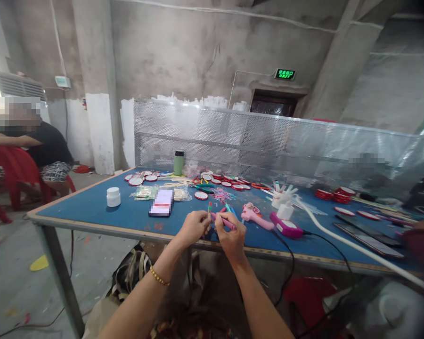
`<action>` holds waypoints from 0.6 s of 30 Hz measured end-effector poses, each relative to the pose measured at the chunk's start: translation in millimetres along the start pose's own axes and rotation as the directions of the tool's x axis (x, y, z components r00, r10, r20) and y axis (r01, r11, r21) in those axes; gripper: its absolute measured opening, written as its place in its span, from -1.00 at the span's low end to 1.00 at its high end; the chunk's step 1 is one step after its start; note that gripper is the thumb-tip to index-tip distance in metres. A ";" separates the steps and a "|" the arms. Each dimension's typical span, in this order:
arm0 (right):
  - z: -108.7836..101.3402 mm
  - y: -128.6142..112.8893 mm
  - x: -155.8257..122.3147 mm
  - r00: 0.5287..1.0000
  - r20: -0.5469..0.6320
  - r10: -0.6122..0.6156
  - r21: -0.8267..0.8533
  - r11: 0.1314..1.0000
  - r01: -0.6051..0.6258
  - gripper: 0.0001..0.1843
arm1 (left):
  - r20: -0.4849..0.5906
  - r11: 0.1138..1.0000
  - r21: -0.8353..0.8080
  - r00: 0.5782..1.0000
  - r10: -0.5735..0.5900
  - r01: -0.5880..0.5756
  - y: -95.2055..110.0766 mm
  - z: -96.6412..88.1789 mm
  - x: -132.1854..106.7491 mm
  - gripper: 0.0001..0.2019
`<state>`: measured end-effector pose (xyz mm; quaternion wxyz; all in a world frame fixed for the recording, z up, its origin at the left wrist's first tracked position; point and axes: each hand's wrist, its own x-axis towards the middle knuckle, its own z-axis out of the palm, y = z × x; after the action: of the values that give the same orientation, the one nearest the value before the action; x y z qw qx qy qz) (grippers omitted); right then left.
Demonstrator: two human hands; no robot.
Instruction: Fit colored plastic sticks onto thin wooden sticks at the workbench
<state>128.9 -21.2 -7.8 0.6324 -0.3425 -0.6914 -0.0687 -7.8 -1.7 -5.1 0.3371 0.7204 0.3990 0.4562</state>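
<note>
My left hand [195,226] is closed in a pinch on a thin red and green stick [209,208] that stands upright just above the blue table [92,207]. My right hand [231,235] is closed on a pink stick-like piece [223,220], held crosswise beside the left hand. Both hands meet at the table's near edge. A gold bracelet [159,277] is on my left wrist. Blue and pink loose sticks [229,207] lie just beyond my fingers.
On the table are a pink glue gun [255,216], a pink device with a black cable [286,227], a phone [161,203], a white jar [113,197], a green flask [178,163], several red-rimmed discs [141,179], a white hose [356,247]. A seated person [38,141] is at far left.
</note>
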 end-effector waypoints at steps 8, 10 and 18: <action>0.1 0.0 -0.2 1.000 0.009 0.001 0.010 1.000 -0.001 -0.79 | 0.003 1.000 0.018 1.000 0.002 -0.002 -3.4 0.0 1.8 -0.71; 0.1 0.3 -0.1 1.000 -0.010 0.002 0.001 1.000 -0.002 -0.79 | 0.006 1.000 0.015 1.000 0.005 -0.005 -4.1 0.2 1.8 -0.72; -0.4 -1.4 -0.6 1.000 -0.028 -0.007 -0.004 1.000 0.007 -0.79 | 0.007 1.000 0.009 1.000 0.003 -0.003 1.4 -1.1 -0.3 -0.75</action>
<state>128.5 -22.6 -7.7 0.6411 -0.3403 -0.6836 -0.0773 -8.6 -2.5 -3.6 0.3346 0.7240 0.3990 0.4524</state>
